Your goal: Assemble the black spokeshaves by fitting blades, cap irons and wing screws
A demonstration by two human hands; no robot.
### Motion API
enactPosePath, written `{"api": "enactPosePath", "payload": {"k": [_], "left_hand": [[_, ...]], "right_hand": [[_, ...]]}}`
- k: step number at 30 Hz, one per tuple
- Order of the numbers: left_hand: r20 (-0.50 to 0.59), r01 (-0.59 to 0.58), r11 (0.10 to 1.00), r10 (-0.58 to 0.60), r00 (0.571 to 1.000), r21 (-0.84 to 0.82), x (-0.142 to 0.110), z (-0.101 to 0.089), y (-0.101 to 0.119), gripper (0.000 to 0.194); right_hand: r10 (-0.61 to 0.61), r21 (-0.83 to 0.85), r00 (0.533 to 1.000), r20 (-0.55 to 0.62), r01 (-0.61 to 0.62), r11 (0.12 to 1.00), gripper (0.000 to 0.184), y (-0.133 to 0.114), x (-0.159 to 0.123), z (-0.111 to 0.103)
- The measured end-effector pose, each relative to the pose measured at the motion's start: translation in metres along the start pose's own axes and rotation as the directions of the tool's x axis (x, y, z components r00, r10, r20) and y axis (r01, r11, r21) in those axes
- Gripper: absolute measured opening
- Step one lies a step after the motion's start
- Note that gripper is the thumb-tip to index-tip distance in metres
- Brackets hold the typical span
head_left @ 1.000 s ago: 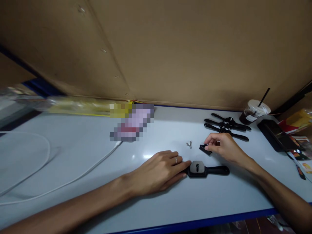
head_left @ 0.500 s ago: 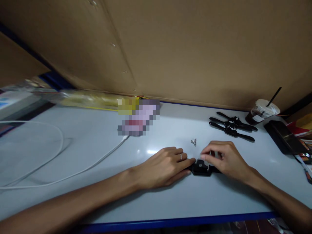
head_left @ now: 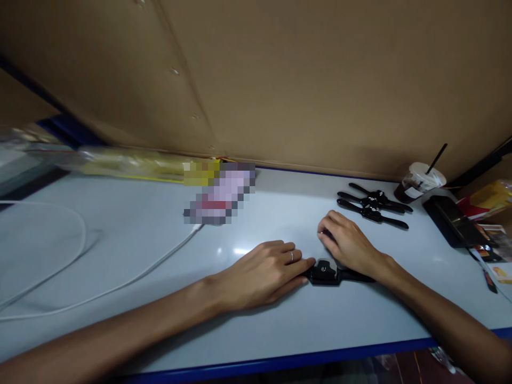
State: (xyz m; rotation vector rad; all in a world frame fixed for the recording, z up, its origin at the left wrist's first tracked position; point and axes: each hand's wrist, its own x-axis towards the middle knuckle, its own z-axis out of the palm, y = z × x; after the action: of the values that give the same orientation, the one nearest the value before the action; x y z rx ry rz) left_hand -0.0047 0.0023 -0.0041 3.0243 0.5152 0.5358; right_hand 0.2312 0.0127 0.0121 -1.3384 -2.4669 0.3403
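My left hand (head_left: 269,274), a ring on one finger, is closed over the left handle of a black spokeshave (head_left: 326,278) lying on the table. A small black cap (head_left: 323,268) with a hole sits over the pale blade in the spokeshave's middle. Just above the right handle, my right hand (head_left: 346,240) is pinched, its fingertips where the small silver thumbscrew lay. The screw itself is hidden in the fingers. Farther back lie several more black spokeshaves (head_left: 374,205) close together.
A phone (head_left: 220,197) with a white cable (head_left: 136,288) lies left of centre. Yellow plastic-wrapped material (head_left: 136,165) rests along the cardboard wall. At the right stand a drink cup with a straw (head_left: 418,181) and a dark flat device (head_left: 452,221). The table's blue edge (head_left: 288,362) runs along the front.
My right hand laid the black cap over the spokeshave's blade, let go, then moved up and left to the silver thumbscrew, which is no longer visible on the table. My left hand stayed on the handle.
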Motion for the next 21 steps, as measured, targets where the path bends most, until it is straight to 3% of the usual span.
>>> {"api": "enactPosePath", "payload": {"k": [5, 8, 12, 17, 21], "left_hand": [[0.013, 0.018, 1.0, -0.018, 1.0, 0.006, -0.001, -0.003, 0.0, 0.024], [0.027, -0.035, 0.999, 0.035, 0.999, 0.006, -0.001, -0.006, -0.002, 0.019], [0.083, -0.142, 0.989, 0.138, 0.987, 0.046, -0.002, -0.011, -0.005, 0.034], [0.103, -0.16, 0.987, 0.156, 0.982, 0.025, -0.002, -0.013, -0.007, 0.057], [0.069, -0.126, 0.992, 0.125, 0.99, 0.008, -0.002, -0.01, -0.006, 0.052]], "right_hand": [[0.047, -0.046, 0.998, -0.035, -0.048, 0.998, 0.013, 0.014, -0.01, -0.007], [0.074, -0.051, 0.996, -0.059, -0.077, 0.996, 0.011, 0.021, -0.014, -0.007], [0.093, -0.053, 0.993, -0.066, -0.097, 0.994, 0.009, 0.024, -0.014, -0.006], [0.115, -0.005, 0.991, -0.069, -0.116, 0.993, 0.01, 0.024, -0.014, -0.004], [0.139, 0.114, 0.987, -0.082, -0.129, 0.985, 0.008, 0.02, -0.013, -0.007]]}}
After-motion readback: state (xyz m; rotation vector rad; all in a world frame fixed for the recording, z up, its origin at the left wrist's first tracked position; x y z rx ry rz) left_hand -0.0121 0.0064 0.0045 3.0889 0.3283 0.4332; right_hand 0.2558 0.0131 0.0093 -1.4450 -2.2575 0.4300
